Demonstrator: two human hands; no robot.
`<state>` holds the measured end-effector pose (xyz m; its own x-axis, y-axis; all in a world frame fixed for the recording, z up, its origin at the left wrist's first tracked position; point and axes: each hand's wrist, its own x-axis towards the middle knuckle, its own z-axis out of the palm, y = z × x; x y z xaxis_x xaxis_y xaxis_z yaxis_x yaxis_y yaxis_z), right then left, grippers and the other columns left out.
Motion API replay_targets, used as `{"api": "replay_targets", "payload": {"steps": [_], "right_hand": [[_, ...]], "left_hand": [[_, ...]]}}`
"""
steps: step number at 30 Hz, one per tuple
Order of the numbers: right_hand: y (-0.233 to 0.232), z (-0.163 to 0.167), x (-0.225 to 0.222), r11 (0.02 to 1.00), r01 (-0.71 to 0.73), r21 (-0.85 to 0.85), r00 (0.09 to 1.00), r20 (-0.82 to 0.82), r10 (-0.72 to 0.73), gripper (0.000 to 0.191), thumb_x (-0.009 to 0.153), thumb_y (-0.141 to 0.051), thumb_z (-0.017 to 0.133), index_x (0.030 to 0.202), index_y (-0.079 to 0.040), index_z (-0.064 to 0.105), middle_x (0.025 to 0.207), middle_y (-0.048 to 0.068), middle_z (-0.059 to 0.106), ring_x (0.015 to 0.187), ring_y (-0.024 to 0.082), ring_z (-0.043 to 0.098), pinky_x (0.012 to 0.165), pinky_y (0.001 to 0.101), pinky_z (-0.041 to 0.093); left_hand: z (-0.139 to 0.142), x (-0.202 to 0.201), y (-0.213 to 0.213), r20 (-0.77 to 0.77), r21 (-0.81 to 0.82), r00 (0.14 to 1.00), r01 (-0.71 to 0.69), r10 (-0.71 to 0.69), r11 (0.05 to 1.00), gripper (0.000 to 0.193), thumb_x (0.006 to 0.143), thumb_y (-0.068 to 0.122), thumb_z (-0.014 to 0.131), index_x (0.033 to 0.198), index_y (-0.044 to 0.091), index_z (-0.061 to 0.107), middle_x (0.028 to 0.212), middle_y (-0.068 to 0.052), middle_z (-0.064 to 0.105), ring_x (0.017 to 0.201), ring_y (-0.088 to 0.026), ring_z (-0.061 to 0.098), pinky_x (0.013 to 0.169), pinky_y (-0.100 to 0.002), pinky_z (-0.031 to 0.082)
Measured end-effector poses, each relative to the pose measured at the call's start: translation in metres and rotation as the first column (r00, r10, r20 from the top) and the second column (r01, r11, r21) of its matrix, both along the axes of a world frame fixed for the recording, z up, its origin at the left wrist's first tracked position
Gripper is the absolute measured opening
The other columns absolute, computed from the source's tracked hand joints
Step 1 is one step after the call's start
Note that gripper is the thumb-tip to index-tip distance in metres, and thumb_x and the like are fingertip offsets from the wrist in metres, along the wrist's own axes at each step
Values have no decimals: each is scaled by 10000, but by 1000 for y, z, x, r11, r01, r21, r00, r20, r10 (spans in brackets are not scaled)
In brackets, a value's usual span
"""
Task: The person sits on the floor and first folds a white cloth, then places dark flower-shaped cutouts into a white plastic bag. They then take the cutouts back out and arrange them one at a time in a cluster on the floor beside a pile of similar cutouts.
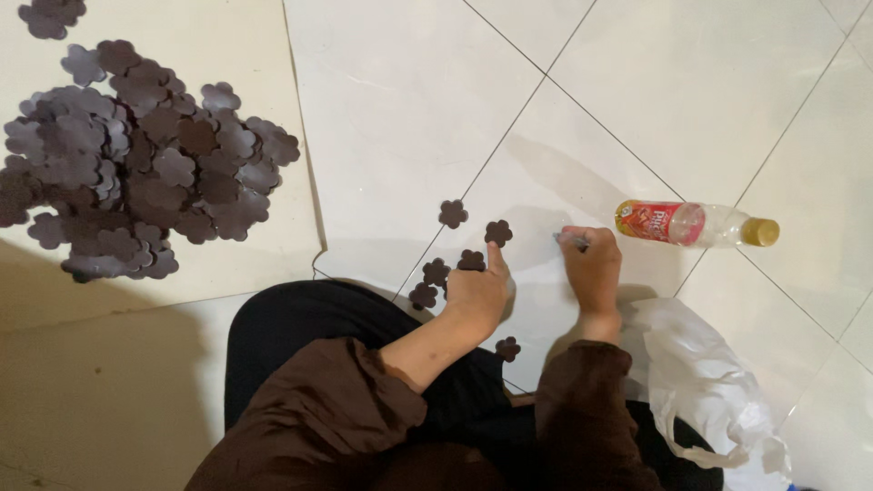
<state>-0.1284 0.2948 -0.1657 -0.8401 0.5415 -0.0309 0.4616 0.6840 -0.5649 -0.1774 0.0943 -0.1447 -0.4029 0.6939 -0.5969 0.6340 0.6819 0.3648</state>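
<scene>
The left hand (pixel 477 295) rests on the white tiled floor (pixel 409 118) with its fingers curled under and one finger stretched forward, its tip just short of a dark brown flower-shaped cutout (pixel 497 233). It grips nothing that can be seen. The right hand (pixel 591 268) is closed around a thin pen-like tool (pixel 569 239), whose tip points left toward that same cutout. A few more flower cutouts (pixel 436 271) lie scattered on the tiles beside the left hand, one (pixel 507 348) near the wrist. A large heap of the same brown flowers (pixel 136 164) sits on a pale sheet (pixel 227 45) well to the left. A clear plastic bottle (pixel 696 224) with a red label lies on its side near the right hand, and a crumpled white plastic bag (pixel 700 382) lies by the right sleeve
</scene>
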Motion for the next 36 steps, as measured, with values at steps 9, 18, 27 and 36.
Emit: {"api": "replay_targets", "payload": {"steps": [9,18,27,36], "right_hand": [[7,-1,1,1000,3,-11,999,42,-3,191,883,-42,697,1044,-78,792,1017,132,702,814,248,680,784,357,542],[-10,3,-6,987,22,159,997,-78,-9,161,821,-12,753,972,-36,705,940,138,641,811,272,663,737,381,530],[-31,-12,-2,917,-28,399,998,70,0,89,933,-53,681,966,-70,761,992,122,697,923,329,681,844,432,530],[-35,-7,-1,925,-61,375,998,51,45,137,846,-116,736,949,-30,766,981,175,696,896,363,682,812,441,542]], "left_hand": [[2,0,-3,-16,31,1000,23,-22,999,1050,731,69,779,1539,-213,170,606,-34,691,519,-165,661,445,-307,400],[-5,3,-1,-38,64,999,-25,27,998,996,768,73,751,1521,-225,170,652,-68,702,538,-204,667,459,-339,431],[0,1,0,15,54,999,-44,43,998,1023,770,67,755,1524,-231,132,715,-84,725,589,-220,695,489,-341,452],[4,-1,-2,22,10,1000,-4,4,1000,1027,781,60,752,1537,-219,115,693,-86,722,580,-209,685,477,-332,452]]}}
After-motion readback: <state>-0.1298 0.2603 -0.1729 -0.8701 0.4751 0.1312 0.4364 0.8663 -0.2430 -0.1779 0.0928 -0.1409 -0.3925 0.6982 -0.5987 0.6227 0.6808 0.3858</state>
